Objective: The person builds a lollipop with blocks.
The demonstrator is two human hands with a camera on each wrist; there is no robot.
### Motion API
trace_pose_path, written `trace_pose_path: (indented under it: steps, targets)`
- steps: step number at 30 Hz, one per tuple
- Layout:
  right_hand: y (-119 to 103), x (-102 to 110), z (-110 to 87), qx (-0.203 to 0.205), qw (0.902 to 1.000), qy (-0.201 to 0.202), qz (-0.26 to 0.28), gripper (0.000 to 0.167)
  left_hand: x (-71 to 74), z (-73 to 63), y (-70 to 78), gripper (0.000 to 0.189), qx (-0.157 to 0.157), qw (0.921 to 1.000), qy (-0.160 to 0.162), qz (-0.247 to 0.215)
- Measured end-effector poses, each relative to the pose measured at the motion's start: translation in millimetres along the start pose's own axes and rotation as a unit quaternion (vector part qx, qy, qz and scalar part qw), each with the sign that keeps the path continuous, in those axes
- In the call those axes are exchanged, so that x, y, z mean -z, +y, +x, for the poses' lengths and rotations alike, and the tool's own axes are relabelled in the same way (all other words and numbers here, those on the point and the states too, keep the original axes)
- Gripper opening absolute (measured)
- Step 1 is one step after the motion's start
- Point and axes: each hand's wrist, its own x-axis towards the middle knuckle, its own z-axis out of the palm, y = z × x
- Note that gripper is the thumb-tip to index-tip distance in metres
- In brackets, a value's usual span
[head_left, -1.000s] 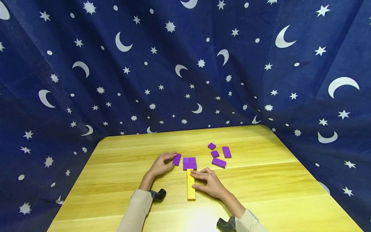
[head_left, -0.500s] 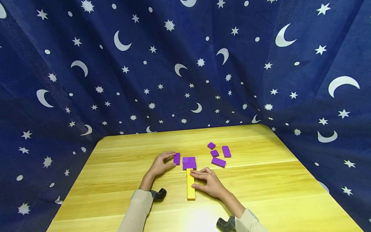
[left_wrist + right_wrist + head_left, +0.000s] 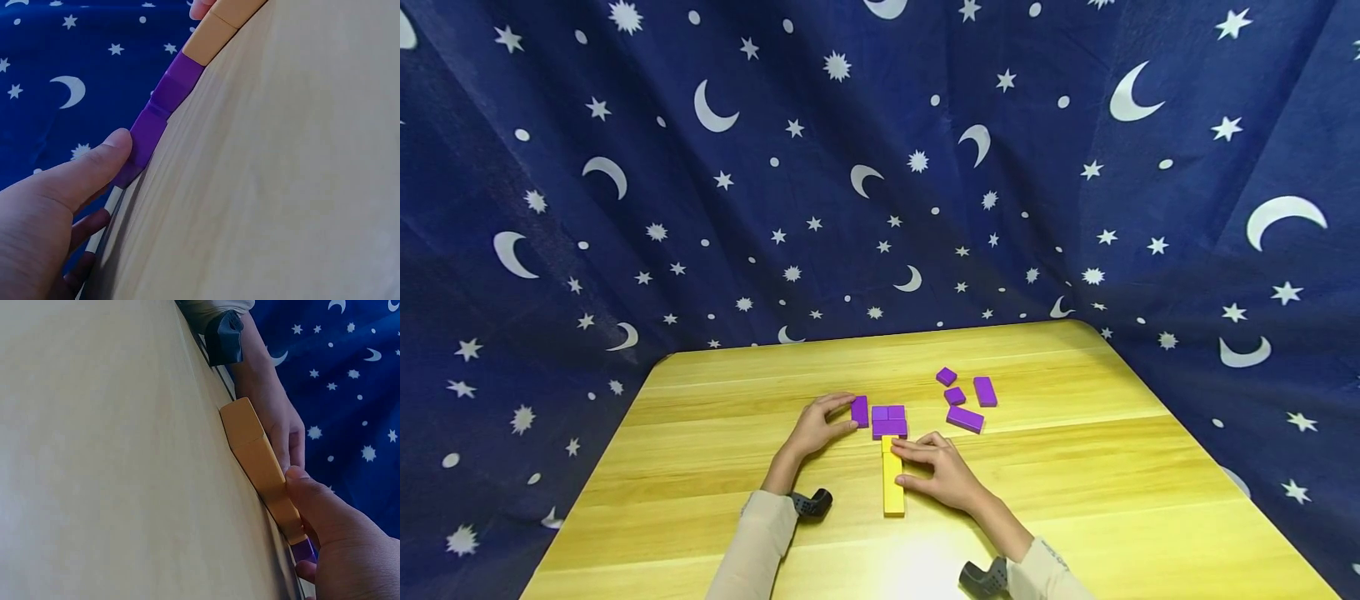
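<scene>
My left hand (image 3: 817, 427) holds a purple rectangular block (image 3: 860, 412) lengthwise, thumb at its near end and fingertips at its far end. In the left wrist view the thumb presses against that block (image 3: 141, 142). Just right of it sits a purple square (image 3: 890, 427) made of two small blocks behind one longer block. Yellow blocks (image 3: 893, 492) run in a column from that square toward the person, a short one at the far end. My right hand (image 3: 946, 477) rests along the column's right side, thumb touching the long block and fingertips on the short one.
Two small purple blocks (image 3: 954, 396) and two longer purple blocks (image 3: 966, 419) lie apart at the right, farther back on the wooden table (image 3: 715, 450). Behind the table hangs a dark blue curtain (image 3: 820, 183) with moons and stars.
The purple block in my left hand has turned from slanted to nearly straight and shifted slightly right, closer to the purple square. My right hand and the yellow blocks have stayed put.
</scene>
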Motion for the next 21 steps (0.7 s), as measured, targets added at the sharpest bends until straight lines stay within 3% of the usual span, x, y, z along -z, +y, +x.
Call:
trace_pose_path:
  steps: [11, 21]
  targets:
    - [0.4, -0.8, -0.3, 0.008, 0.9999, 0.008, 0.0, 0.048, -4.5, 0.2, 1.5, 0.051, -0.037, 0.9969, -0.002, 0.069]
    - [2.8, -2.1, -0.2, 0.011, 0.9999, 0.01, -0.004, 0.049, -9.7, 1.0, -1.7, 0.054, -0.031, 0.9973, 0.009, 0.067]
